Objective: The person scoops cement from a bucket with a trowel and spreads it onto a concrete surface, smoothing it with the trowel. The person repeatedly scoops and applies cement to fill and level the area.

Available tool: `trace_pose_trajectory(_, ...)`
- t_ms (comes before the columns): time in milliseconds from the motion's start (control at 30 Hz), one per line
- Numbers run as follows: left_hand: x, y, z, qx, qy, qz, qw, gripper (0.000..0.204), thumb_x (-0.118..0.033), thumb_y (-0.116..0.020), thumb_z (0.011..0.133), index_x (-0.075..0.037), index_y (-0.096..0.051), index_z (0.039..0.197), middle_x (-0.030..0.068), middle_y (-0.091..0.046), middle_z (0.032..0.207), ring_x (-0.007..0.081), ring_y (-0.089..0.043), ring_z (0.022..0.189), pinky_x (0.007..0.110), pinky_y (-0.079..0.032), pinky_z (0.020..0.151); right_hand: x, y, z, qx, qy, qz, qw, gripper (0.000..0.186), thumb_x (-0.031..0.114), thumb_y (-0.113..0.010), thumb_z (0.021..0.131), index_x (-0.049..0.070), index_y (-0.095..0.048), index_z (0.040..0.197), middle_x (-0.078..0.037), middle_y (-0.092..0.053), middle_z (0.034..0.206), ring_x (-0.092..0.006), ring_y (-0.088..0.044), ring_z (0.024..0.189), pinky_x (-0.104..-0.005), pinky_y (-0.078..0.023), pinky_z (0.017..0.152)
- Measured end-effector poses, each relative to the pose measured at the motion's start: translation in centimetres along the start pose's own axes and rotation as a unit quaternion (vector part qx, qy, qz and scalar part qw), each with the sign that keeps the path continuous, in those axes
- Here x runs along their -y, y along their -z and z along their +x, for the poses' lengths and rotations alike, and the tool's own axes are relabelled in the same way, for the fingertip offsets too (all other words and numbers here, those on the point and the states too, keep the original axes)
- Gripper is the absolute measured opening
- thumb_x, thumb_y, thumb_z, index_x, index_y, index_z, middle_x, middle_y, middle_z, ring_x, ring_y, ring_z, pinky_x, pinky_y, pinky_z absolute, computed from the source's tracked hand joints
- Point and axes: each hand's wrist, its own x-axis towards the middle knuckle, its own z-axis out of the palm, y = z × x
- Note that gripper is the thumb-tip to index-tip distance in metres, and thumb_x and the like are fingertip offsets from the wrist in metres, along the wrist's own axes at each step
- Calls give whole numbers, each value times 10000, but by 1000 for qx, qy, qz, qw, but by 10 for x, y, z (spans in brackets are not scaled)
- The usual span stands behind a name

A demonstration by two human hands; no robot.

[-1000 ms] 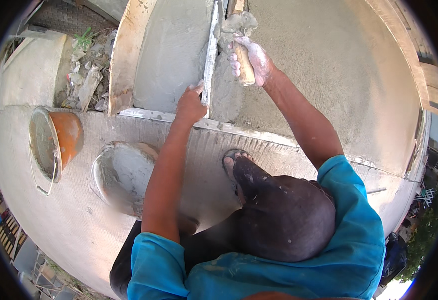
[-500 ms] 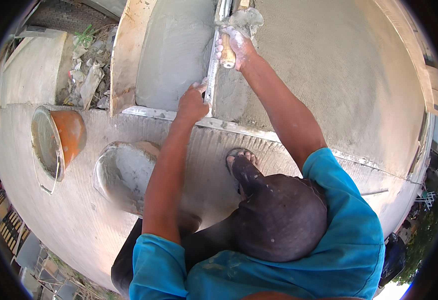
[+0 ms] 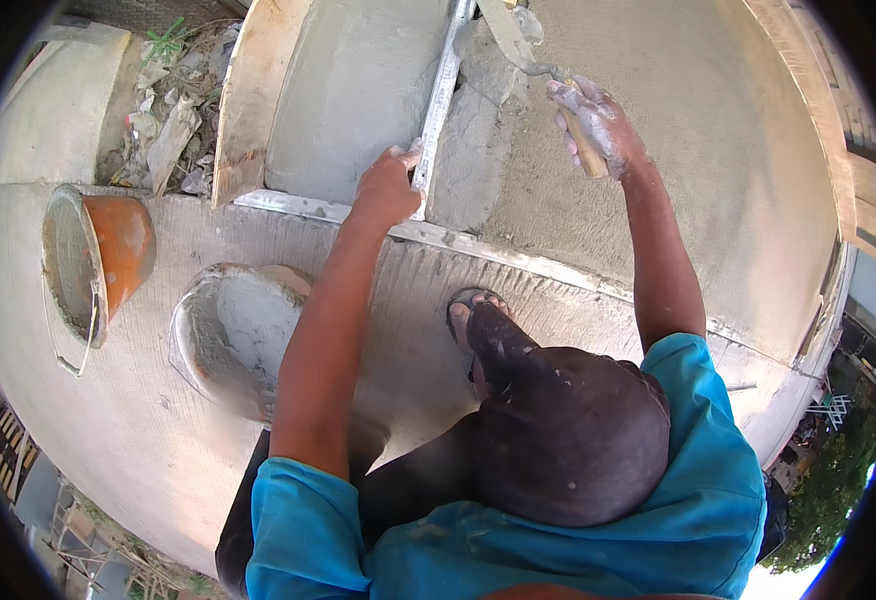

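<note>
- Head view: cement, in two wet grey panels, fills the upper middle; the left panel looks smooth and damp, while the broad right panel is finer-grained, with a darker, rougher patch beside the divider.
- Between the panels runs a straight, narrow strip, pale and smeared with cement; a similar whitish edging crosses its near end.
- A wooden board, stained along its face, bounds the left panel.
- Below lies concrete paving, pale and finely ridged, bending at the lens rim. On it stand an orange bucket, tilted in view, its inside coated grey, with a wire handle, and a round tub holding lumpy grey mix.
- Beyond the board, rubble of crumpled scraps and broken pieces sits near a small green plant. Outdoor light brightens the right side.
- The left hand rests against the strip near its lower end, thumb side upward; the other fingers are hidden, so whether they grip cannot be told.
- The right hand, whitened with cement, has its fingers closed around the wooden handle of a trowel, above the right panel. The tool's thin shank bends toward a pale blade near the top edge, grey mortar showing around it; whether the blade touches the cement is unclear.
</note>
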Motion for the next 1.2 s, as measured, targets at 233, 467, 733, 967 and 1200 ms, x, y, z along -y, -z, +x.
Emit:
trace_pose_trajectory(233, 6, -4, 5, -1, -13, -1, 1000, 718, -158, -709, 737, -180, -422, 1395, 225, -363, 1429, 337, -422, 1278, 359, -351, 1059, -17, 54, 32, -23, 42, -327, 944, 918, 708, -500, 804, 6, -392, 1386, -100, -577, 730, -146, -524, 462, -320, -488, 476)
trace_pose_trajectory(467, 12, -2, 7, -9, -33, -32, 999, 699, -148, -719, 720, -131, -456, 1368, 158, -464, 1354, 312, -479, 1219, 354, -393, 1027, -42, 38, 19, 72, 14, -318, 945, 883, 705, -459, 826, 23, -394, 1384, -205, -600, 1119, -208, -613, 647, -348, -532, 625)
trace_pose_trajectory(733, 17, -4, 12, -1, -41, -2, 999, 690, -135, -722, 712, -114, -471, 1354, 223, -416, 1393, 260, -628, 971, 348, -442, 952, -76, 43, 13, 89, 92, -581, 804, 655, 640, -314, 916, 237, -324, 1432, -83, -478, 1372, -301, -455, 1265, -457, -368, 1064)
trace_pose_trajectory(967, 11, -2, 7, -20, -43, -10, 999, 689, -123, -709, 713, -101, -464, 1357, 233, -398, 1405, 254, -635, 970, 341, -447, 946, -60, 52, 48, -56, 68, -606, 790, 588, 608, -355, 922, 254, -407, 1389, -74, -472, 1385, -323, -472, 1243, -501, -367, 1045)
trace_pose_trajectory(1200, 12, -4, 5, -23, -43, 26, 998, 693, -141, -709, 719, -99, -457, 1364, 233, -380, 1419, 238, -648, 933, 336, -449, 943, -65, 68, 17, 50, 72, -482, 872, 626, 609, -415, 903, 193, -437, 1371, -112, -484, 1368, -319, -460, 1259, -480, -349, 1072)
